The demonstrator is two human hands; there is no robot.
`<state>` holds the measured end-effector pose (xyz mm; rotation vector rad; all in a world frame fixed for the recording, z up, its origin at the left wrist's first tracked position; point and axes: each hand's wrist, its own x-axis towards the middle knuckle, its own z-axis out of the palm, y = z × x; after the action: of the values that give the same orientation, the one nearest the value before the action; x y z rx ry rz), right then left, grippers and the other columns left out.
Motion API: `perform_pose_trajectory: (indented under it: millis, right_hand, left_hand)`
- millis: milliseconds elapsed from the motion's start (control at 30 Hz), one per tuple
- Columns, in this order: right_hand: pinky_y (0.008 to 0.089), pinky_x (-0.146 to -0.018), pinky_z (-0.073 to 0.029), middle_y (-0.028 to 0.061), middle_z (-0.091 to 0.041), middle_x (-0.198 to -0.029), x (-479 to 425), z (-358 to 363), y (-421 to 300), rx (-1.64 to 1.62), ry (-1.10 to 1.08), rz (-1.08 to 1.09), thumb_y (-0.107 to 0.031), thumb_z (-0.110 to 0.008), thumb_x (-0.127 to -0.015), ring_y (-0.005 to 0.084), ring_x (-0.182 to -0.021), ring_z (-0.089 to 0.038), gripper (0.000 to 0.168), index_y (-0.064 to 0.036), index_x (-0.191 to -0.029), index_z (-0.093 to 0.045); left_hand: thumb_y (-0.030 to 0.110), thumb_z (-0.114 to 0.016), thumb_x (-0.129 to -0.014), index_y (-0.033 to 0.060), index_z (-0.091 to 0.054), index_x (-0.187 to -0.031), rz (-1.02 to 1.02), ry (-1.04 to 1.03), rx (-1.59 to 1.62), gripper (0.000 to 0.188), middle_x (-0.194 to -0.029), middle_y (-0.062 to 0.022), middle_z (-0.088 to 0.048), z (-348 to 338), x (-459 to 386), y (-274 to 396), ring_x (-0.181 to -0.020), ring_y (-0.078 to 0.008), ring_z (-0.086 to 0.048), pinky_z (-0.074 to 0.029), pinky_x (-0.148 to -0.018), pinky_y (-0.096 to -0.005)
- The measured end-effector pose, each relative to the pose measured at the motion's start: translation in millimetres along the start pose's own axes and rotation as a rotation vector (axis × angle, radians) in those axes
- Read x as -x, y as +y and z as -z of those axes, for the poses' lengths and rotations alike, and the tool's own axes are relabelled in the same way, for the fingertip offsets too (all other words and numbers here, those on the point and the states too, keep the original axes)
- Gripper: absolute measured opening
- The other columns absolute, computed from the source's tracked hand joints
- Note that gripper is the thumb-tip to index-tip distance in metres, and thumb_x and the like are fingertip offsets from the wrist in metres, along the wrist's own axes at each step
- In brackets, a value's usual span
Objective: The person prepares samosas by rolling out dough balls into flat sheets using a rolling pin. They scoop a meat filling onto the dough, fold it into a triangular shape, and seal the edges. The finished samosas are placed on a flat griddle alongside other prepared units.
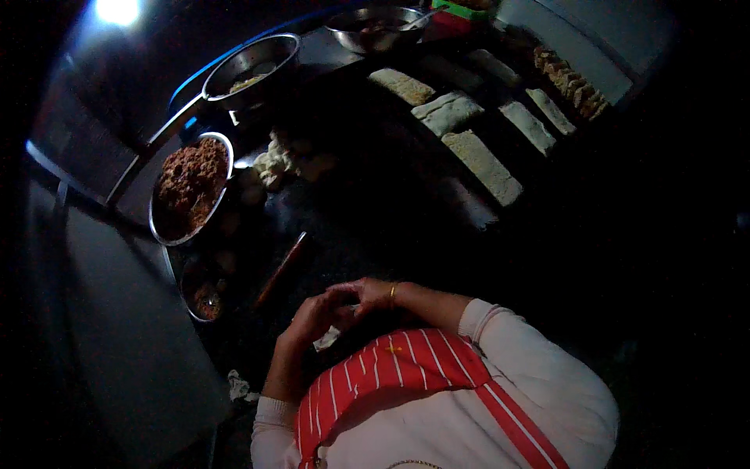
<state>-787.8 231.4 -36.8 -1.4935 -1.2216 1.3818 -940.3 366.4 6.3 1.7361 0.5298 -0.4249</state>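
Note:
In front of the striped red apron, my left hand and my right hand are brought together with their fingers touching or overlapping. Dim light hides whether anything is between them. A bracelet circles the right wrist. Just below the fingers shows a small whitish piece, perhaps dough. Beyond the left hand, a thin wooden rolling pin lies slantwise on the dark worktop. Farther off is a heap of pale dough pieces.
A metal bowl holds brown crumbly filling; a smaller bowl sits nearer. Behind stand a deep pan and a steel bowl with a spoon. Several flat oblong dough pieces and a row of slices lie at right.

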Motion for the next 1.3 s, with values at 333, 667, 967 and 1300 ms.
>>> perform_pose_trajectory:
  millis: [333, 667, 967, 1300]
  right_hand:
    - [0.034, -0.073, -0.053, 0.0056, -0.068, -0.095, -45.8, -40.0, -12.7, -0.167, 0.116, -0.373, -0.011, -0.071, -0.076, 0.018, -0.083, -0.065, 0.026, -0.004, -0.101, -0.067]
    - [0.0342, -0.076, -0.055, 0.0077, -0.066, -0.1, -26.0, -46.0, -120.7, -0.695, -0.126, -0.184, 0.002, -0.067, -0.072, 0.0187, -0.086, -0.065, 0.037, 0.0, -0.108, -0.06]
    - [0.0331, -0.075, -0.054, 0.0093, -0.066, -0.1, 0.0, 12.8, -106.6, -0.485, 0.293, -0.153, -0.002, -0.069, -0.076, 0.0181, -0.084, -0.065, 0.033, 0.002, -0.108, -0.06]
    - [0.0336, -0.075, -0.056, 0.0091, -0.065, -0.099, 34.0, 0.5, -135.5, -0.342, 0.375, -0.082, -0.002, -0.066, -0.077, 0.0186, -0.085, -0.064, 0.033, 0.002, -0.109, -0.06]
  left_hand:
    - [0.008, -0.06, -0.085, 0.0019, -0.058, -0.104, -0.143, 0.833, 0.219, 0.02, -0.104, -0.0079, -0.064, 18.5, 51.5, -71.1, -0.1, -0.0166, -0.059, -0.046, -0.086, -0.0304]
    - [0.027, -0.049, -0.096, 0.005, -0.055, -0.122, -0.079, 0.715, 0.694, 0.035, -0.114, -0.0097, -0.062, 31.4, 47.6, -83.3, -0.104, -0.0193, -0.058, -0.046, -0.089, -0.0312]
    - [0.041, -0.059, -0.088, 0.0056, -0.051, -0.122, -0.355, 0.134, 1.48, 0.049, -0.106, -0.0082, -0.062, -31.0, 44.0, -62.1, -0.096, -0.0211, -0.061, -0.049, -0.086, -0.035]
    - [0.051, -0.061, -0.083, 0.002, -0.037, -0.134, -0.046, 0.047, 1.316, 0.074, -0.124, -0.0149, -0.051, -40.2, -2.6, -70.5, -0.109, -0.0262, -0.055, -0.05, -0.089, -0.0419]
